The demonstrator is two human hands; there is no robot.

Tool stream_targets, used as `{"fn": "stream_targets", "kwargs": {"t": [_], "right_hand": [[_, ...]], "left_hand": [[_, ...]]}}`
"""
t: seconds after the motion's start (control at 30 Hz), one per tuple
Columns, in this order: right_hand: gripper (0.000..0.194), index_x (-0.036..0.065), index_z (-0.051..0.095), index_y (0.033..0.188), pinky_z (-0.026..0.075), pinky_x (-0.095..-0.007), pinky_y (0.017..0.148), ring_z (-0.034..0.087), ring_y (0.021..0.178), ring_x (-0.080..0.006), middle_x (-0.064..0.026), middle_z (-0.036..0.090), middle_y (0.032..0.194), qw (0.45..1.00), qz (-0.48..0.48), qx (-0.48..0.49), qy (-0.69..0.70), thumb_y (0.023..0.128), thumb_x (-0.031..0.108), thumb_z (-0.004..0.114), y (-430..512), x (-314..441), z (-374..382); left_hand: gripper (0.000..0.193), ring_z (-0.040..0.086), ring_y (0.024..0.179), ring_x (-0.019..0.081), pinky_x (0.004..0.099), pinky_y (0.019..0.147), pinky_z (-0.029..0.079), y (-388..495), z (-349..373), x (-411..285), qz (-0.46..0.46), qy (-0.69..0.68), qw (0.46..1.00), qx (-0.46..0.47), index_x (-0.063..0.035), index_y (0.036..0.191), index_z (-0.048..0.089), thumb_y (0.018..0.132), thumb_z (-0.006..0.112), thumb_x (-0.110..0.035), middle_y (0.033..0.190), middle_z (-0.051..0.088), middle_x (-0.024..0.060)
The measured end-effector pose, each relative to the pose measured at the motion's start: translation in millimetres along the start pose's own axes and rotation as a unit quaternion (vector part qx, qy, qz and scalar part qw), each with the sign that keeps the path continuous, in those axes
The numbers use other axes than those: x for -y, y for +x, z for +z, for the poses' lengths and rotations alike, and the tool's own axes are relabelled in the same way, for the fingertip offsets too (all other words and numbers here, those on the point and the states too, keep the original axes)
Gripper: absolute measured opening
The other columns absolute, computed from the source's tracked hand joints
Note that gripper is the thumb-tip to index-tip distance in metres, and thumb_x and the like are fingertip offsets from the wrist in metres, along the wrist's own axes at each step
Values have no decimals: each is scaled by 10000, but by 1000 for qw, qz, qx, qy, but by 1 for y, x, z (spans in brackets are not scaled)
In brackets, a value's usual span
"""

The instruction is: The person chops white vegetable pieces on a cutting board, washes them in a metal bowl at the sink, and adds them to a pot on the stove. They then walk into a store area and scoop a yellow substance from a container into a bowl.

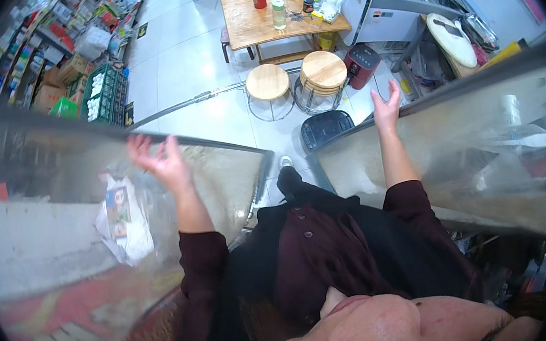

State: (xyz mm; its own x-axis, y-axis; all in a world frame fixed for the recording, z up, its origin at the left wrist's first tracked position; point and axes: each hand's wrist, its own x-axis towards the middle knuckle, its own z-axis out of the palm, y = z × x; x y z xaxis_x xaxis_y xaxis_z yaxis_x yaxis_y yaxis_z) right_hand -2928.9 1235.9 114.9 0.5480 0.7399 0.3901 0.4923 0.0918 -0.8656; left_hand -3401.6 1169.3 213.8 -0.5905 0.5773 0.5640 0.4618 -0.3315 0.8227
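Two see-through door panels, apparently plastic curtains with dark edges, stand apart on both sides of me. My left hand (161, 163) is at the left panel (224, 186), fingers spread near its upper edge and holding nothing. My right hand (387, 102) is raised at the upper edge of the right panel (353, 166), with thumb and fingers apart. Whether either palm presses on its panel I cannot tell. One shoe (285, 161) shows in the gap between the panels.
Ahead are a round stool (267, 82), a stack of stools (324, 69), a dark red appliance (363, 65) and a black device (326, 128) on the tiles. A wooden table (243, 22) with cups and jars stands beyond. Left are shelves and a green crate (113, 95) of eggs.
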Motion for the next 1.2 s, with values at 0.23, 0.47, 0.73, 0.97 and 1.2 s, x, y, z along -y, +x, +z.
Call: {"fn": "stream_targets", "kwargs": {"t": [0.23, 0.47, 0.73, 0.97, 1.2], "right_hand": [[523, 3, 481, 1242, 395, -368, 982, 503, 1189, -270, -164, 535, 1263, 962, 255, -98, 25, 811, 193, 707, 132, -80, 114], [317, 13, 574, 1060, 466, -305, 845, 589, 906, -188, -75, 625, 965, 945, 305, -63, 95, 795, 132, 701, 188, -116, 269], [296, 22, 584, 1083, 475, -271, 798, 596, 903, -153, -69, 638, 1006, 944, 315, -64, 72, 828, 145, 672, 227, -125, 331], [197, 44, 621, 998, 472, -248, 711, 585, 792, -113, -26, 642, 885, 922, 375, -86, 33, 838, 150, 664, 254, -176, 329], [377, 45, 620, 1121, 478, -305, 836, 628, 946, -213, -110, 670, 1006, 938, 279, 97, -184, 801, 234, 689, 368, -282, 402]], "left_hand": [[789, 445, 1041, 250, 384, 832, 506, 126, -4, 38, 129, 189, 936, -269, -1, 1387, 245, 760, 725, -2, 1243, 348, 157], [768, 338, 1245, 331, 449, 932, 409, 191, 82, 96, 288, 395, 859, -151, 9, 1368, 312, 791, 729, -278, 1419, 235, 202], [703, 377, 1225, 334, 429, 927, 412, 292, 260, 205, 208, 255, 943, 46, 13, 1376, 317, 785, 676, -114, 1428, 240, 205], [692, 340, 1252, 347, 434, 951, 407, 308, 395, 217, 202, 196, 936, 209, 23, 1361, 342, 758, 670, -62, 1442, 229, 227], [657, 366, 1253, 362, 422, 934, 415, 258, 460, 227, 132, 251, 919, 275, 30, 1338, 366, 744, 640, -27, 1432, 274, 235]]}}
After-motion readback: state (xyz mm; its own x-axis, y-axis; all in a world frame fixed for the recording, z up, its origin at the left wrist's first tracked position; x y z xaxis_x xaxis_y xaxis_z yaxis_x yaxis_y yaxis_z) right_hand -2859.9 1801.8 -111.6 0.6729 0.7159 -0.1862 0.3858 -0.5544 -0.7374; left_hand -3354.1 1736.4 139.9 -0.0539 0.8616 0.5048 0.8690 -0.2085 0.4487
